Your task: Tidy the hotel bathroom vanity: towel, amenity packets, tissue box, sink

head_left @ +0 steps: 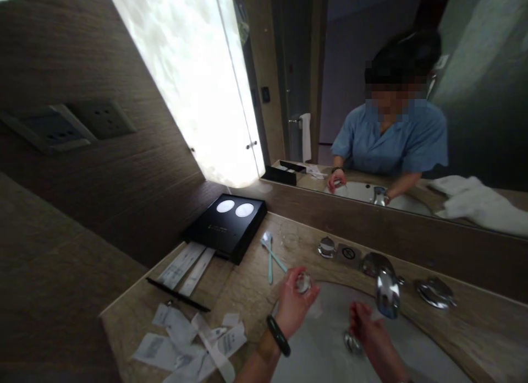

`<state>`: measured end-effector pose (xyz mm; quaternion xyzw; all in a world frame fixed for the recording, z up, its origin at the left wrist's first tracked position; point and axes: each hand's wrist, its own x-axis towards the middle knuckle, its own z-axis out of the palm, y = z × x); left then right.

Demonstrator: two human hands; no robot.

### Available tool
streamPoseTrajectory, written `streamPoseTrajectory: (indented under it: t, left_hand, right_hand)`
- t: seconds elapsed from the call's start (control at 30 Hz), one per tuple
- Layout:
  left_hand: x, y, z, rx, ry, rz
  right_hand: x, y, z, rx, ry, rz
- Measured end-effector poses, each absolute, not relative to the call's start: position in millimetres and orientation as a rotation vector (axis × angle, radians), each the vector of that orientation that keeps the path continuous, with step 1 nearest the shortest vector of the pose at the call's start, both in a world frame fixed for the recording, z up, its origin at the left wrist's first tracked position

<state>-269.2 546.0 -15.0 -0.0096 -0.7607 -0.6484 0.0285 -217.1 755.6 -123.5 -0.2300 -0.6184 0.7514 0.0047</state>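
Observation:
My left hand (pixel 293 300), with a dark bangle at its wrist, is closed around a small clear drinking glass (pixel 303 283) above the left rim of the white sink basin (pixel 317 347). The glass is tilted, its round end facing up toward me. My right hand (pixel 369 330) is over the basin beneath the chrome faucet (pixel 388 295), near the metal drain (pixel 352 343). Its fingers are curled together and somewhat blurred; nothing shows in them. Two light-blue toothbrushes (pixel 270 259) lie crossed on the counter beyond my left hand, beside another clear glass (pixel 289 237).
A black box (pixel 229 223) with two white discs stands in the counter's back left corner, its drawer (pixel 179 295) holding white packets. Torn white wrappers (pixel 177 339) lie in front. Chrome knobs (pixel 435 292) flank the faucet. The mirror (pixel 346 124) reflects a person in blue and a white towel.

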Motion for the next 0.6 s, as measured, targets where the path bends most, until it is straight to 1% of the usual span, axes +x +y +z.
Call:
streamPoseTrajectory:
  t: [0.03,0.1,0.17,0.27,0.33,0.4,0.47,0.53,0.6]
  left_hand:
    - [-273,525,-7,-0.055,-2.377,-1.897]
    - [-284,485,3,-0.019,-2.381,-1.732]
    - [-299,452,6,0.028,-2.362,-1.593]
    - [-323,421,-1,0.025,-2.315,-1.418]
    - [-336,409,-12,0.021,-2.29,-1.35]
    - [-347,400,-27,0.04,-2.284,-1.309]
    - [-362,387,-48,0.038,-2.3,-1.279]
    - [-378,372,-66,-0.012,-2.325,-1.238]
    - [-391,361,-77,-0.05,-2.327,-1.201]
  right_hand:
    - [-221,748,-129,-0.596,-2.138,2.218]
    - [-231,729,-132,-0.201,-2.483,1.863]
    - [-251,706,-117,0.187,-2.57,1.467]
    - [-309,665,-63,0.395,-2.509,0.977]
    - [-355,636,-21,0.492,-2.643,0.722]
    - [-394,615,10,0.556,-2.852,0.546]
    - [-416,606,22,0.548,-2.998,0.457]
    - [-417,610,14,0.483,-3.034,0.419]
    - [-396,628,-6,0.415,-2.931,0.558]
